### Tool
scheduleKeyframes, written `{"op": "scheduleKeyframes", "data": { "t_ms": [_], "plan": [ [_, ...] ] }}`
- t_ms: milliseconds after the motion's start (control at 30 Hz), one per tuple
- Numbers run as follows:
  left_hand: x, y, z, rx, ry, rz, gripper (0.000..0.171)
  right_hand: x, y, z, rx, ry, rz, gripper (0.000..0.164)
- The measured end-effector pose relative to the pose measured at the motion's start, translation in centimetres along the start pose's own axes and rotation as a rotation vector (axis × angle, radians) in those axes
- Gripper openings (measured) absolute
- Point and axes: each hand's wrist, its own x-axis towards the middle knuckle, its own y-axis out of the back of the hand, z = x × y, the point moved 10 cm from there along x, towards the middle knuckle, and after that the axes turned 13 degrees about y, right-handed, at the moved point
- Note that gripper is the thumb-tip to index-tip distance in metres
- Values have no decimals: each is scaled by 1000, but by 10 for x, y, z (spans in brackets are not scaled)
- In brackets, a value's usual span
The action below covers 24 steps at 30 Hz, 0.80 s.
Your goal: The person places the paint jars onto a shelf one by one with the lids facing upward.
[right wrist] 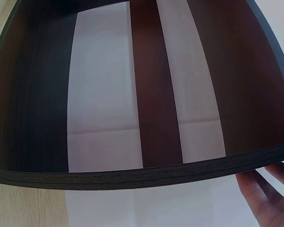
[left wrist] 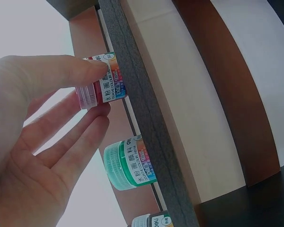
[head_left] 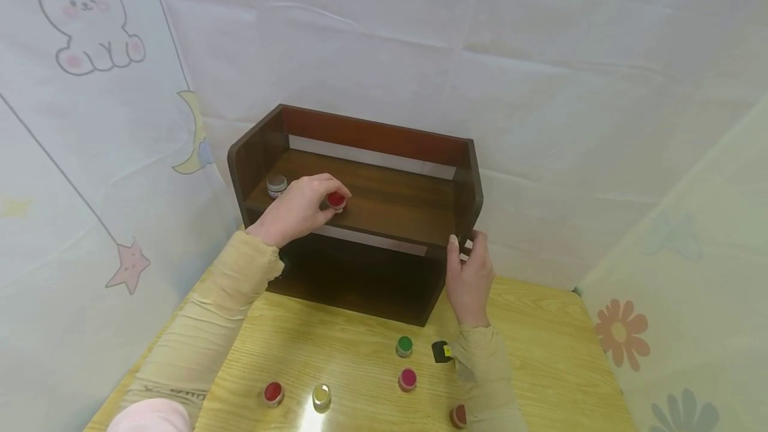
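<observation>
My left hand (head_left: 303, 209) pinches a small paint jar with a red lid (head_left: 337, 200) between thumb and fingers at the front of the upper board of a dark brown wooden shelf (head_left: 384, 202). In the left wrist view, the label of this red paint jar (left wrist: 109, 78) faces the camera, its base right at the board. A green paint jar (left wrist: 130, 163) and a dark paint jar (left wrist: 156, 220) stand beside it along the same edge. My right hand (head_left: 471, 279) grips the front edge of the shelf's right side panel (right wrist: 180, 174), its fingers on the outer side.
On the wooden table (head_left: 540, 345) before the shelf stand a red jar (head_left: 273, 393), a yellow jar (head_left: 321, 397), a green jar (head_left: 405, 346) and a magenta jar (head_left: 407, 379). A brownish jar (head_left: 459, 416) and a small black object (head_left: 441, 352) are near my right sleeve. White cloth (head_left: 372, 52) hangs behind.
</observation>
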Motion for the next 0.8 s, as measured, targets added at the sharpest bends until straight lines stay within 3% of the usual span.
{"op": "scheduleKeyframes", "data": {
  "t_ms": [800],
  "plan": [
    [3, -7, -7, -7, 53, -56, 39, 0, 0, -3, 13, -3, -8, 35]
  ]
}}
